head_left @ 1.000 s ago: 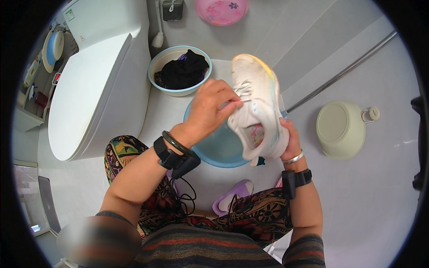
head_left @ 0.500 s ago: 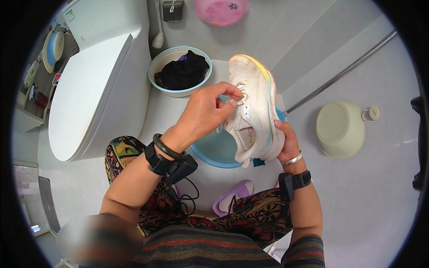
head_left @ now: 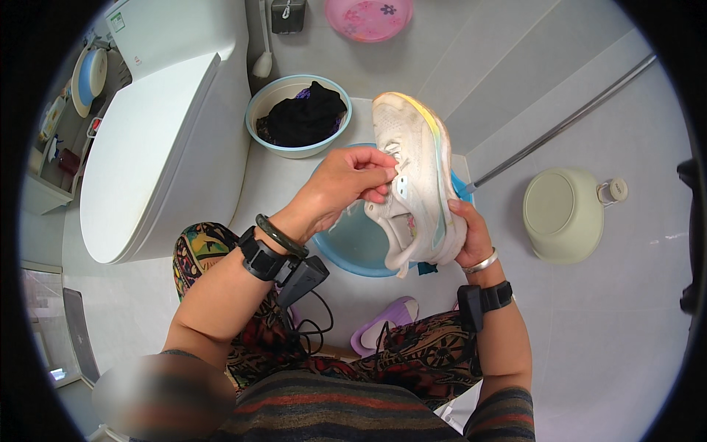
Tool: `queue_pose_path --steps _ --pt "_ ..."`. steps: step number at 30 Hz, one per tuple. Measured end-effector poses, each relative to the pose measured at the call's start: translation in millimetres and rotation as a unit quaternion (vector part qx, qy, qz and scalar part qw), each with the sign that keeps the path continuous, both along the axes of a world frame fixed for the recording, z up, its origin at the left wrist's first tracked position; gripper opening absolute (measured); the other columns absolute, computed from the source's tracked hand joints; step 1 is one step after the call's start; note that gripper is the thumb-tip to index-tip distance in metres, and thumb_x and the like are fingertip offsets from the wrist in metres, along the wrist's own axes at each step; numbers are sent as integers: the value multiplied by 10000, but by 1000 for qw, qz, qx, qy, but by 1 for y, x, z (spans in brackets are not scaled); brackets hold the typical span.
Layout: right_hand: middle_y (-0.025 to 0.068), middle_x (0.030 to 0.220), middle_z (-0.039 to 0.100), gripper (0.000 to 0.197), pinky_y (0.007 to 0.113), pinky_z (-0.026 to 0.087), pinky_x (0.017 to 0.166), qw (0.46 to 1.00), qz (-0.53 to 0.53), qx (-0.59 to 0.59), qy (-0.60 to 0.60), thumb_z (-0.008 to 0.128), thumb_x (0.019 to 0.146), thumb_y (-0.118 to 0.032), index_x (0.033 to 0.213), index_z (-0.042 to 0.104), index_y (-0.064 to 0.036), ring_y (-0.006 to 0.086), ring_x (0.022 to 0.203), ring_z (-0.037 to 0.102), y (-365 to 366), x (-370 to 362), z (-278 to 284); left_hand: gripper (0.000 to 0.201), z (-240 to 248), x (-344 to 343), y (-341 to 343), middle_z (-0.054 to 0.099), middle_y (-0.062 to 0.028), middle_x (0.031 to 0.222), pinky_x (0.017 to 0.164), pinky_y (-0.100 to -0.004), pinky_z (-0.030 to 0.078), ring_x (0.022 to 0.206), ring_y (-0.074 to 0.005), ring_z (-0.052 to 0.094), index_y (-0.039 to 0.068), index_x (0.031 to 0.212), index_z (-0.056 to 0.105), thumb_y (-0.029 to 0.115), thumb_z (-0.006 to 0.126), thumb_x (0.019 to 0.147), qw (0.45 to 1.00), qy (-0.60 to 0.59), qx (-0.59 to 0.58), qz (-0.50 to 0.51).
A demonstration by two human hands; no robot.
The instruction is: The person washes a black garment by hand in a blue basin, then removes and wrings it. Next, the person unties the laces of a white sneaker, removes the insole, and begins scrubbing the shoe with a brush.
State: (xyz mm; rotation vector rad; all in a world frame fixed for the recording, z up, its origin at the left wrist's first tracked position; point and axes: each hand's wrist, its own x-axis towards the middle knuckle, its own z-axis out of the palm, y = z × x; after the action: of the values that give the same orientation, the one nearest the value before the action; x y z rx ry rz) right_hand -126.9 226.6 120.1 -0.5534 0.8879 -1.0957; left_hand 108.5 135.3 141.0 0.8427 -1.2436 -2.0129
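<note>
A white sneaker (head_left: 420, 177) with a yellow and pale green sole edge hangs over a blue basin (head_left: 353, 247) of cloudy water, its toe pointing away from me. My right hand (head_left: 471, 234) grips it by the heel and sole side. Over the laces, my left hand (head_left: 352, 183) pinches with thumb and forefinger at the shoelace (head_left: 394, 153). A loose stretch of lace hangs below my left fingers. The sneaker's far side and my right fingertips are hidden.
A white toilet (head_left: 147, 155) stands at left. Beyond the blue basin sits a pale basin (head_left: 258, 140) of dark clothes. A metal pole (head_left: 560, 127) leans into the blue basin. At right is a pale green tub (head_left: 563, 214); a purple slipper (head_left: 390, 320) lies near my feet.
My left fingers have closed more tightly at the laces, the other fingers curling in. The sneaker has tilted slightly, its toe shifting a little to the left.
</note>
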Motion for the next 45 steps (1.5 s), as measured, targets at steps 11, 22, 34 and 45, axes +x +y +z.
queue_pose_path --steps 11,22,34,45 --pt "170 1182 609 607 386 507 923 999 -32 16 -27 595 860 -307 1352 429 8 272 1045 617 3 -6 -3 184 1 7 -12 605 23 792 597 -203 401 687 -54 526 45 995 698 167 693 857 961 -128 -236 66" --pt "178 1191 608 597 393 502 937 998 -41 14 -43 599 861 -281 1352 428 12 280 1050 619 2 -11 -2 180 -18 11 -8 611 -67 917 580 -291 471 663 -177 568 51 896 665 162 742 778 812 -247 -517 115" --pt "159 1251 576 604 340 483 938 994 -3 -38 98 594 864 -298 1367 428 -8 236 1084 593 -9 -7 -7 325 3 24 -25 666 -48 878 777 -296 536 830 -182 647 67 1128 562 351 531 972 975 183 112 -57" --pt "182 1184 612 586 409 508 927 998 -44 22 -27 587 869 -311 1341 445 6 291 1035 626 -2 -17 -7 218 -20 7 -17 582 21 778 704 -230 448 782 -67 537 43 974 638 170 715 815 951 -120 -286 -10"
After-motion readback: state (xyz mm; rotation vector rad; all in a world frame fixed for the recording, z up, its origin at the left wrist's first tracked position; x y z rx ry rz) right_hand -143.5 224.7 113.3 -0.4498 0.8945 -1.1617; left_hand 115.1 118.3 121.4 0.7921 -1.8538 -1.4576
